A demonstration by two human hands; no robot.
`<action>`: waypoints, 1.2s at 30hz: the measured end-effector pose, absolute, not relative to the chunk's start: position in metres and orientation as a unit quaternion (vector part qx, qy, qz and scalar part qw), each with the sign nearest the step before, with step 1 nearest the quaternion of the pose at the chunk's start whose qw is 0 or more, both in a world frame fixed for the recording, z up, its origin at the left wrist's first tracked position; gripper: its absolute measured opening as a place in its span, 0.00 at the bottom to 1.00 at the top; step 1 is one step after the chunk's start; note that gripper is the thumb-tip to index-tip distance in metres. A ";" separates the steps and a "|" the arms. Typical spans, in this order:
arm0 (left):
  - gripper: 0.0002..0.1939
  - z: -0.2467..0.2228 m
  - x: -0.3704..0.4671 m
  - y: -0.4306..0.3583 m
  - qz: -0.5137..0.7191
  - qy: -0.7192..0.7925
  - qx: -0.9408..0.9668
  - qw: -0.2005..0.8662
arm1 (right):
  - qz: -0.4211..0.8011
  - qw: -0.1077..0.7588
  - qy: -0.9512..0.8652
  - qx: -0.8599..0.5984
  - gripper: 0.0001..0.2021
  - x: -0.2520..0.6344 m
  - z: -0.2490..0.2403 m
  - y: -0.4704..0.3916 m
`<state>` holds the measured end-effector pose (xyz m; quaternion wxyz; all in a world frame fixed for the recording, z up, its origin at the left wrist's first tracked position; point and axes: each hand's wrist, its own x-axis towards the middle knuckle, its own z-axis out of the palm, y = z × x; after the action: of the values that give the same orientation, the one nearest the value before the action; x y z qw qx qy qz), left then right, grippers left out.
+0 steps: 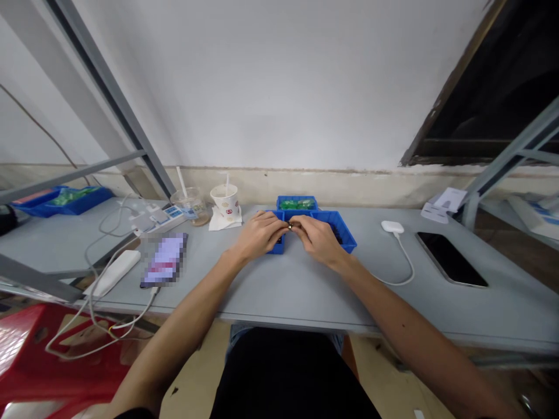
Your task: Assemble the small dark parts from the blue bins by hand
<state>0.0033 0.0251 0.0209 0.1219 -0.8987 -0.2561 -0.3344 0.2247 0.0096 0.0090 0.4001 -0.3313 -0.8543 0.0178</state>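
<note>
My left hand and my right hand meet in front of me, fingertips pinched together on a small dark part with a shiny spot. The part is too small to name. Just beneath and behind the hands stand blue bins: a left one, partly covered by my left hand, and a right one with dark small pieces in it. Behind them a further blue bin holds green packets.
On the left lie a phone, a white power bank, cables and a power strip. Near the wall stand a plastic cup and a paper cup. Rightward are a white earbud case and a black phone.
</note>
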 end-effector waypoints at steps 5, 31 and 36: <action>0.13 0.021 0.003 0.025 -0.330 -0.258 -0.900 0.122 | -0.010 0.396 -0.864 -0.311 0.11 0.225 0.011 0.010; 0.15 0.020 0.006 0.024 -0.315 -0.273 -0.896 0.150 | 0.006 0.374 -0.855 -0.359 0.10 0.224 0.007 0.010; 0.15 0.021 0.008 0.022 -0.300 -0.278 -0.902 0.135 | -0.019 0.353 -0.874 -0.333 0.11 0.228 0.006 0.013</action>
<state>0.0078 0.0223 0.0208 0.1351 -0.9025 -0.2781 -0.2999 0.2281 0.0125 0.0058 0.3530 -0.3329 -0.8742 -0.0193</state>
